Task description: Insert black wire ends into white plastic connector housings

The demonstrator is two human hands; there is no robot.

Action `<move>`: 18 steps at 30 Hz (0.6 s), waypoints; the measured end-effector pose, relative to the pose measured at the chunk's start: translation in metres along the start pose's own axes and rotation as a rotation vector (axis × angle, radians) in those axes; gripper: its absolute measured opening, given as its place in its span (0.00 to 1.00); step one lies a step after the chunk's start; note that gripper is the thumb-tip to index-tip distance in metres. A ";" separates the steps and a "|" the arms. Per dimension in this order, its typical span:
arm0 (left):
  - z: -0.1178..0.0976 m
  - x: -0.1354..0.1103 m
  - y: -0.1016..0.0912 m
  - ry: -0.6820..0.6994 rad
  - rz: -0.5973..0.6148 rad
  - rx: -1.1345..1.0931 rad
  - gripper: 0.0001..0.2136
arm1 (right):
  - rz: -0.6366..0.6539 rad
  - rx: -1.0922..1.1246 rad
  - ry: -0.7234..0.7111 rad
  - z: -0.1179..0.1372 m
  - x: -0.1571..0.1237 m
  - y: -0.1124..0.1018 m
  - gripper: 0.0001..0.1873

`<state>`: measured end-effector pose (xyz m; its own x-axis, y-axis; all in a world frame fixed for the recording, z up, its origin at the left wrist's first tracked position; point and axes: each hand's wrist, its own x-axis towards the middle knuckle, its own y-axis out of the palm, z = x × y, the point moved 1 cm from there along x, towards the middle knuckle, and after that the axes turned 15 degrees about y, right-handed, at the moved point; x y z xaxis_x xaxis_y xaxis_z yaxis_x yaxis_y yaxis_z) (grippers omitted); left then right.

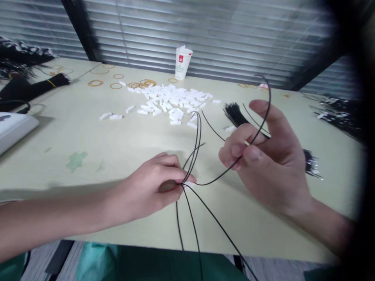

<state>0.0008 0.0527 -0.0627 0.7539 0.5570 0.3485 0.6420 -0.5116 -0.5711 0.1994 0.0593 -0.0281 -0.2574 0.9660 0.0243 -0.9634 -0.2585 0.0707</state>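
My left hand is closed in a pinch on a small white connector, mostly hidden by the fingertips. Several thin black wires fan out from it, some looping upward and others hanging over the table's front edge. To the right, my right hand pinches one black wire between thumb and fingers. That wire curves from the connector, through the fingers, and arcs up above the hand. Partly behind my right hand lies a bundle of black wires.
White connectors lie in a loose pile at mid-table. Behind them stand a paper cup and rubber bands. Black wire bundles lie at the left and right. A white device sits at the left edge.
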 end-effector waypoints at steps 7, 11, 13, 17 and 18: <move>-0.002 0.001 -0.001 -0.009 0.033 0.039 0.11 | 0.234 -0.333 0.077 -0.006 -0.007 0.006 0.28; -0.002 0.001 -0.001 -0.012 0.050 0.067 0.08 | 0.254 -0.733 0.087 -0.018 -0.010 0.007 0.06; -0.001 0.002 -0.001 -0.023 0.052 0.072 0.07 | 0.269 -0.801 0.062 -0.021 -0.011 0.006 0.02; -0.001 0.002 0.000 -0.074 0.020 0.056 0.05 | 0.197 -0.850 0.077 -0.021 -0.012 0.006 0.02; -0.001 0.002 0.000 -0.080 0.004 0.040 0.05 | 0.158 -0.845 0.092 -0.020 -0.013 0.007 0.02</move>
<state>0.0022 0.0528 -0.0616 0.7415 0.6067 0.2864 0.6319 -0.4880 -0.6022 0.1947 0.0456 -0.0480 -0.3626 0.9251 -0.1125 -0.6387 -0.3346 -0.6929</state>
